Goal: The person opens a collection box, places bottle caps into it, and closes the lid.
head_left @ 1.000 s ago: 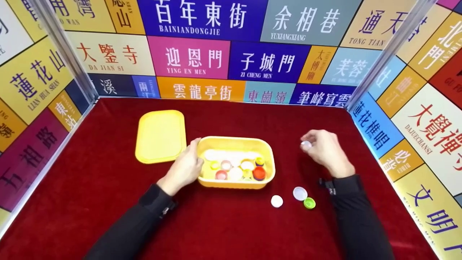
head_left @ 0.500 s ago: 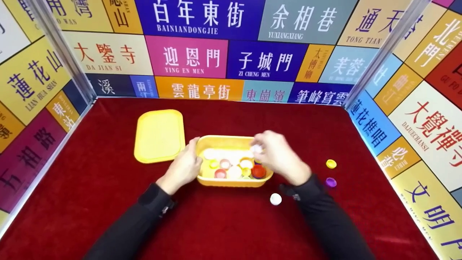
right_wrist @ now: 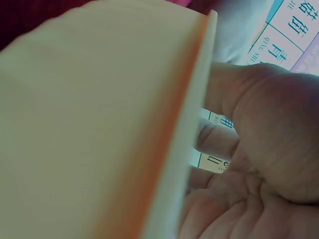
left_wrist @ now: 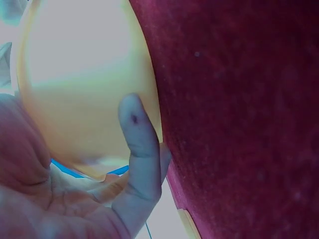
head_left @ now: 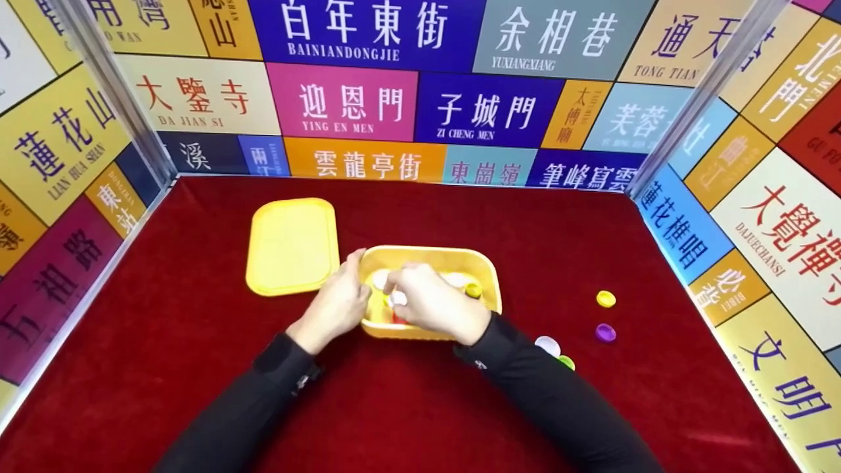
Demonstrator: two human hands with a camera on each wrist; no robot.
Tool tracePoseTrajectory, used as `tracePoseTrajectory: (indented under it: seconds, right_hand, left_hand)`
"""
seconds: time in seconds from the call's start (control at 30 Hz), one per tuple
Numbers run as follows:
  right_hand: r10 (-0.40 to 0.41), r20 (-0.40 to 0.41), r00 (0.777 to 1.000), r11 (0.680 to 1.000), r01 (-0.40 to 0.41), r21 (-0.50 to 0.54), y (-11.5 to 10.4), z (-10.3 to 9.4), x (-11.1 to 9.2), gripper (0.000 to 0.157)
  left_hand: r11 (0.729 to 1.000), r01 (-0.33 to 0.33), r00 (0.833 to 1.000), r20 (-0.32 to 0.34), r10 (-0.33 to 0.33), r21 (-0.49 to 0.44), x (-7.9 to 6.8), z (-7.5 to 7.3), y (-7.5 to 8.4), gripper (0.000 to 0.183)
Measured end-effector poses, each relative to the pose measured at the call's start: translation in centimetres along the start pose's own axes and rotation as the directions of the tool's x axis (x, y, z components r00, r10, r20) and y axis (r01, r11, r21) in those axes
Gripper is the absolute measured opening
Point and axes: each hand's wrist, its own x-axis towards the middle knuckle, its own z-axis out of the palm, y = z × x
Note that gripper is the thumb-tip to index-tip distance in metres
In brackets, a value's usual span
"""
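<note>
My left hand [head_left: 334,299] grips the left end of a yellow plastic box [head_left: 430,334]. One of its fingers [left_wrist: 142,149] lies along the outside of the box wall in the left wrist view. Over the inside of the box, my right hand [head_left: 433,299] pinches a white bottle cap [head_left: 397,299] in its fingertips. Around it lie several caps, among them a yellow cap [head_left: 473,290]; the hand hides others. The near box wall [right_wrist: 99,114] blocks the fingertips in the right wrist view.
A yellow lid [head_left: 293,246] lies flat behind my left hand. To the right are a yellow cap [head_left: 606,299] and a purple cap [head_left: 606,333] on the red cloth. Nearer, my right sleeve partly covers a pale cap [head_left: 547,345] and a green cap [head_left: 566,362]. Printed panels [head_left: 348,105] enclose the table.
My right hand has brought the white bottle cap leftward from the table's right side into the box. The left hand keeps its grip, and the box stays in place.
</note>
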Motion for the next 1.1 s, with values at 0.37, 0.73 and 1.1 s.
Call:
tracePoseTrajectory:
  seconds: [0.37,0.73,1.1]
  right_hand:
    - [-0.014,-0.065,0.998,0.999,0.016,0.038,0.1,-0.9,-0.7,0.022]
    - [-0.038,-0.122,0.992,0.998,0.043,0.036,0.6,-1.7,-2.3,0.013]
    - [0.034,-0.145,0.989,0.999,-0.03,0.028,2.2,-3.3,-4.3,0.017]
  left_hand:
    - [1.0,-0.009,1.0,0.002,0.009,0.022,0.1,-0.5,0.0,0.073]
    - [1.0,0.009,1.0,-0.004,-0.009,0.02,-0.2,0.1,-0.2,0.072]
    - [1.0,0.01,1.0,-0.015,-0.01,0.016,0.1,0.2,-0.1,0.07]
